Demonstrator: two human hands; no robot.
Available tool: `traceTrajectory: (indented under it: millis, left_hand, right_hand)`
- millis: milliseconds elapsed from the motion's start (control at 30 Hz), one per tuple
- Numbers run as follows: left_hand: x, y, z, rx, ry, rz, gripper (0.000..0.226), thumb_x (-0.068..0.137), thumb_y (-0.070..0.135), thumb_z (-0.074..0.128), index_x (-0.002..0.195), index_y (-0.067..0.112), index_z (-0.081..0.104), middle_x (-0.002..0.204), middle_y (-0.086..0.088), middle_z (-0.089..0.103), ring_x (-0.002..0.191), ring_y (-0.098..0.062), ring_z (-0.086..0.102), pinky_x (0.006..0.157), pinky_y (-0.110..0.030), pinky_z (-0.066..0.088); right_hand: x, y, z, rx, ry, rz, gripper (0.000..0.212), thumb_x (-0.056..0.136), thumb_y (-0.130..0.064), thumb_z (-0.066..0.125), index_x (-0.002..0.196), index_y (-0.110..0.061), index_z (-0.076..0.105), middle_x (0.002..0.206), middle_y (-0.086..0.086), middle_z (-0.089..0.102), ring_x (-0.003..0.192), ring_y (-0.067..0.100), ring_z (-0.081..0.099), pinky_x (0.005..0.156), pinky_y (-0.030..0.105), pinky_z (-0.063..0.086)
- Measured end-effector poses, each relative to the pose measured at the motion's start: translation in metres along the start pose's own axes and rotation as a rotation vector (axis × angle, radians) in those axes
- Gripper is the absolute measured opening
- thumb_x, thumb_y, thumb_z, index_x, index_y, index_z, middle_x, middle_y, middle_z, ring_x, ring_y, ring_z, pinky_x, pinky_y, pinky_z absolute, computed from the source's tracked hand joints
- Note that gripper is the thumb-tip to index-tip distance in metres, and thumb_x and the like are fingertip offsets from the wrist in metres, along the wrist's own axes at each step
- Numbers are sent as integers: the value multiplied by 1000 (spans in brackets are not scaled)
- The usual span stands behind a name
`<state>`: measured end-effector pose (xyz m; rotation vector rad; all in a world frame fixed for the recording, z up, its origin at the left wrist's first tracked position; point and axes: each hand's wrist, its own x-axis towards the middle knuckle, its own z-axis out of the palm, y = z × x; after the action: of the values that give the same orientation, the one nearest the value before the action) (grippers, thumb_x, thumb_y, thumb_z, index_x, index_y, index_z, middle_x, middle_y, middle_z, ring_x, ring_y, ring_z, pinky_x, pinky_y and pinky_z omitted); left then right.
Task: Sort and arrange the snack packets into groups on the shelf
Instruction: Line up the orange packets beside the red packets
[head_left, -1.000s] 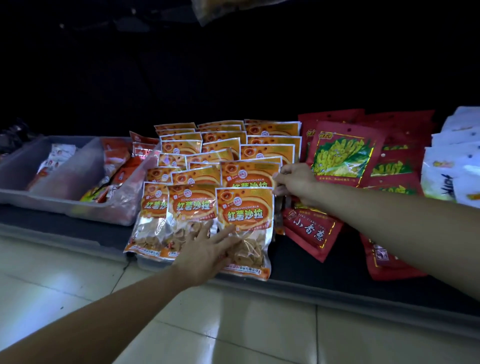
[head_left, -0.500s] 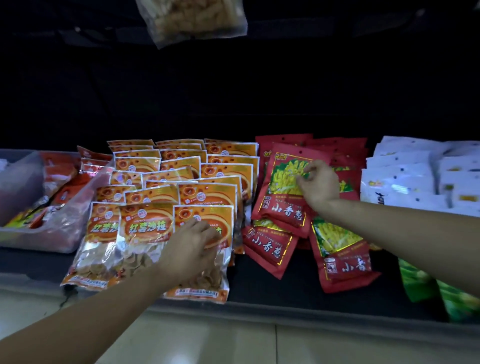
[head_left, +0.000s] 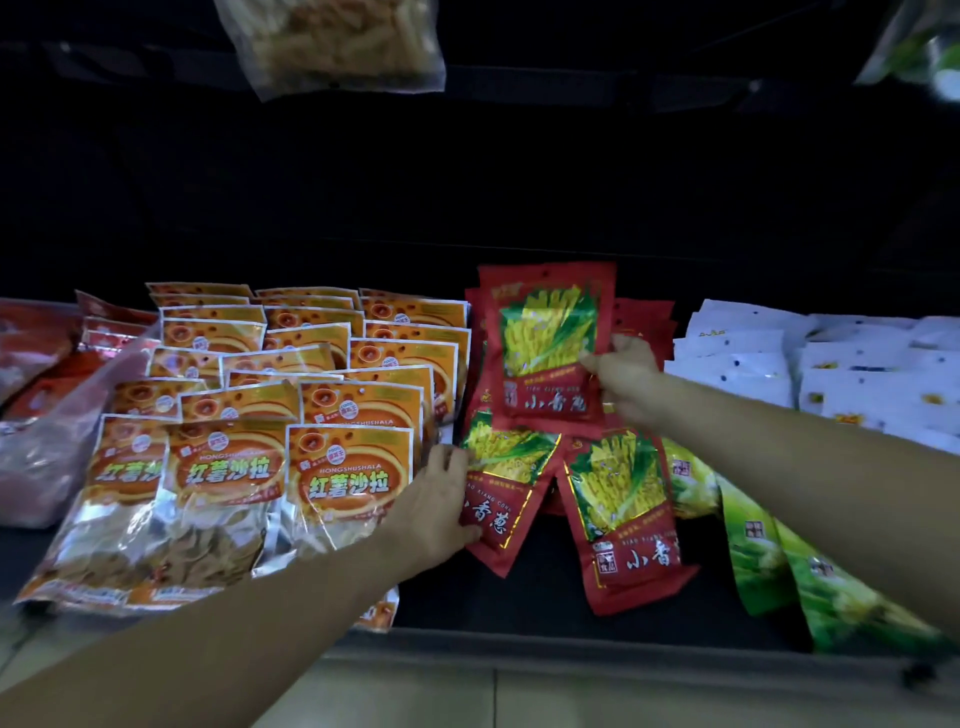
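Orange snack packets (head_left: 291, 395) lie in overlapping rows on the left of the dark shelf (head_left: 545, 597). Red packets showing yellow-green sticks are scattered in the middle. My right hand (head_left: 626, 376) pinches the right edge of one red packet (head_left: 545, 348) and holds it tilted up above the pile. My left hand (head_left: 441, 501) grips the left edge of a lower red packet (head_left: 501, 493) that lies slanted on the shelf. Another red packet (head_left: 628, 514) lies slanted to its right.
White packets (head_left: 831, 374) are stacked at the right, green packets (head_left: 779, 561) lie at the front right. A clear plastic bin (head_left: 57, 426) with red packets stands at the far left. A clear bag of sticks (head_left: 337, 41) hangs from above. Tiled floor lies below the shelf edge.
My left hand left the orange packets and moved right onto a lower red packet. My right hand lifted a red packet up from the pile. The view shifted right.
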<state>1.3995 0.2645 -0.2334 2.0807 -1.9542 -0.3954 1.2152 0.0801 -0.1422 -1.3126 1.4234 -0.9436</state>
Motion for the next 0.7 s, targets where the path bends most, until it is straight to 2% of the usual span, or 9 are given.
traceTrajectory:
  millis: [100, 200, 300, 400, 467, 567, 600, 667, 700]
  left_hand:
    - [3, 3, 7, 70, -27, 14, 109, 75, 40, 83, 153, 31, 8, 155, -8, 24, 132, -32, 47, 101, -44, 50]
    - [11, 9, 15, 181, -14, 17, 114, 75, 49, 80, 154, 36, -1, 157, -11, 20, 136, -35, 39, 100, -47, 50]
    - [21, 19, 20, 165, 98, -51, 107, 77, 51, 78, 153, 29, 5, 149, -12, 21, 132, -33, 39, 93, -43, 55]
    - [35, 29, 20, 104, 187, -93, 102, 74, 45, 82, 149, 25, 16, 138, -11, 25, 124, -32, 44, 90, -41, 55]
    - [44, 30, 21, -6, 213, -108, 93, 75, 35, 84, 144, 23, 23, 134, -10, 28, 122, -32, 47, 93, -43, 53]
    - [56, 16, 19, -276, 175, -142, 68, 83, 19, 78, 137, 22, 37, 136, -9, 34, 119, -29, 52, 102, -45, 49]
    - [58, 9, 17, -382, 157, -158, 58, 87, 16, 73, 136, 22, 41, 137, -8, 37, 120, -26, 52, 103, -44, 49]
    - [56, 1, 9, -707, 104, -214, 40, 98, 16, 59, 135, 22, 46, 137, -4, 46, 125, -26, 54, 100, -43, 51]
    - [51, 2, 3, -872, 72, -255, 35, 102, 17, 52, 136, 20, 45, 136, -3, 48, 126, -26, 54, 99, -43, 51]
  right_hand:
    - [0, -24, -37, 7, 0, -57, 10, 97, -12, 59, 107, -14, 56, 89, 3, 63, 79, 18, 61, 59, 29, 48]
    - [1, -31, -72, -25, 22, -80, 8, 99, -11, 57, 107, -12, 57, 92, 6, 61, 82, 23, 60, 70, 37, 53]
    - [-3, -28, -89, 24, 47, -43, 10, 98, -9, 57, 94, -18, 55, 88, 5, 60, 82, 23, 60, 66, 36, 52]
    - [-17, -14, -87, 75, 1, 24, 10, 99, -8, 55, 107, -14, 55, 88, 5, 62, 84, 23, 61, 76, 41, 55]
    - [-33, 3, -78, 90, -91, 80, 9, 99, -6, 55, 106, -10, 57, 91, 8, 65, 84, 23, 63, 71, 39, 55]
    - [-58, 40, -61, -11, -229, 111, 6, 96, -5, 59, 93, -11, 59, 84, 8, 65, 80, 24, 63, 73, 43, 57]
    - [-62, 53, -57, -58, -250, 107, 6, 95, -6, 61, 93, -11, 59, 81, 7, 63, 77, 23, 61, 67, 41, 56]
    - [-68, 72, -46, -126, -260, 128, 6, 95, -9, 63, 98, -11, 58, 80, 7, 58, 70, 23, 53, 50, 30, 41]
    - [-68, 78, -39, -137, -255, 153, 10, 95, -10, 63, 102, -12, 56, 82, 6, 54, 69, 22, 48, 46, 27, 34]
